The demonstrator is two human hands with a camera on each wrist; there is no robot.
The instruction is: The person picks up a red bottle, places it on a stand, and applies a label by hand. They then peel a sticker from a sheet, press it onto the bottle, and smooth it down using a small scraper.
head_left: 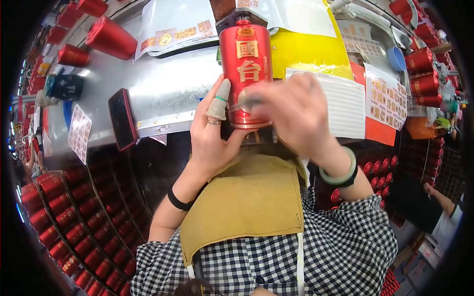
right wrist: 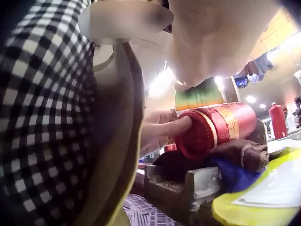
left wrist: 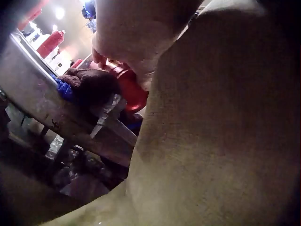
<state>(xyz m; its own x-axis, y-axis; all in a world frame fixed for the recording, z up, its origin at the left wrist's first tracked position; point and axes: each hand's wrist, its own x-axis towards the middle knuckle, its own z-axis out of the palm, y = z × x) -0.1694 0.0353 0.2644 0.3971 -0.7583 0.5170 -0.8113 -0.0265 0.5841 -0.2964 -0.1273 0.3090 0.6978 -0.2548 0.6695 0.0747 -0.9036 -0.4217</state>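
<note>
A glossy red bottle (head_left: 245, 54) with gold characters lies with its neck away from the body. Along its left side my left hand (head_left: 210, 128) grips it, the thumb at the base; a pale cloth cover (head_left: 220, 101) sheathes one finger. In the right wrist view, a left-hand finger presses the round base of the bottle (right wrist: 195, 136). My right hand (head_left: 301, 106), blurred, bends over the lower front of the bottle. At its fingertips it pinches a small dark thing (head_left: 249, 102), too blurred to name. Under the bottle are a dark cloth (right wrist: 242, 153) and a rough support (right wrist: 202, 183).
A phone (head_left: 122, 118) lies at the left table edge, near a sheet of gold decals (head_left: 80, 133). Red bottles (head_left: 111, 38) lie at the far left. To the right are a white ribbed sheet (head_left: 335, 106), a yellow sheet (head_left: 308, 54), more decals (head_left: 387, 96) and a blue cup (head_left: 396, 59).
</note>
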